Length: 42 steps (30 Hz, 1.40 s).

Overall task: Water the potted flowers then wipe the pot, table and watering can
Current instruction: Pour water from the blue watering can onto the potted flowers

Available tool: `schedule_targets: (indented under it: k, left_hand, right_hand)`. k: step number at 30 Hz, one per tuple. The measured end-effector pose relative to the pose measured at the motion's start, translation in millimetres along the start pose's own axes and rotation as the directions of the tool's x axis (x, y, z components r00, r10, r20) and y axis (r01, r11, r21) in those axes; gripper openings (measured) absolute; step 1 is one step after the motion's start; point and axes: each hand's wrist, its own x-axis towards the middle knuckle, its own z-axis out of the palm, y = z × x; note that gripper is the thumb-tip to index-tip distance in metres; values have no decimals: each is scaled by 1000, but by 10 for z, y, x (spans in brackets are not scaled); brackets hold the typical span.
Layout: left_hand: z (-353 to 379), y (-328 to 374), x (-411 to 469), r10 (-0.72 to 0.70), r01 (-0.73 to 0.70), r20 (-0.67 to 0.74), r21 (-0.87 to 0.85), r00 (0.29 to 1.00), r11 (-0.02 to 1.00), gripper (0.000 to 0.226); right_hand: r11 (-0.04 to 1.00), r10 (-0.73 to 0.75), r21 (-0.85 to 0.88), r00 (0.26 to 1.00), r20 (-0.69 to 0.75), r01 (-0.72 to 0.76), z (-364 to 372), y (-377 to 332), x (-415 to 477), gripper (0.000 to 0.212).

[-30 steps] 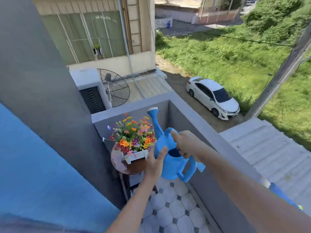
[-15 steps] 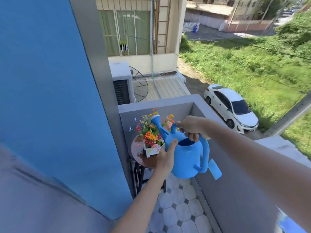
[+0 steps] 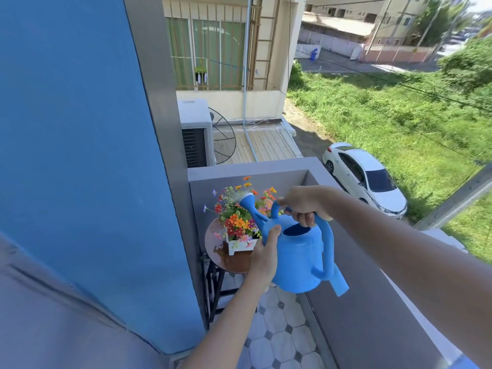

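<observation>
A blue watering can [image 3: 300, 257] is held in the air, its spout head [image 3: 247, 200] over the flowers. My right hand [image 3: 303, 205] grips its top handle. My left hand [image 3: 263, 258] presses flat against the can's left side. Colourful flowers [image 3: 237, 211] stand in a small white pot [image 3: 239, 245] on a round brown table [image 3: 226, 258] in the balcony corner. The tabletop looks wet and shiny. The can and my left hand hide the table's right part.
A grey balcony wall [image 3: 359, 302] runs along the right and behind the table. A blue wall [image 3: 80, 155] with a grey pillar closes the left. The floor [image 3: 277, 336] has white octagonal tiles. Beyond the wall lie a white car [image 3: 364, 179] and grass.
The can has tipped from spout-up to spout over the flowers and moved slightly left. My view swung, so the blue wall fills more of the left.
</observation>
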Motion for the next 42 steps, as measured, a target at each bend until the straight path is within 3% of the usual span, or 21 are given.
schedule_targets:
  k: [7, 10, 15, 19, 26, 36, 42]
  left_hand:
    - [160, 29, 40, -19, 20, 40, -2, 999, 1000, 64]
    - [277, -57, 144, -34, 34, 23, 4, 999, 999, 78]
    - [451, -89, 180, -57, 60, 90, -33, 994, 998, 67]
    - [558, -44, 212, -31, 32, 73, -4, 997, 999, 78]
    - [581, 176, 142, -15, 13, 83, 28, 996, 1000, 64]
    - [597, 98, 155, -32, 32, 69, 3, 997, 999, 69]
    - [646, 1, -62, -78, 83, 80, -55, 994, 995, 74]
  right_hand:
    - [999, -20, -32, 997, -81, 18, -136, 125, -13, 38]
    - [1000, -28, -15, 994, -106, 27, -195, 190, -34, 41]
    - [999, 33, 29, 994, -107, -30, -302, 323, -47, 47]
    - [997, 50, 70, 990, -130, -41, -379, 388, -73, 50]
    - [998, 41, 51, 980, -193, -31, -460, 368, -85, 51]
    - [999, 18, 51, 985, -174, -10, -431, 360, -110, 46]
    - [998, 28, -53, 988, -152, -36, -357, 451, -223, 47]
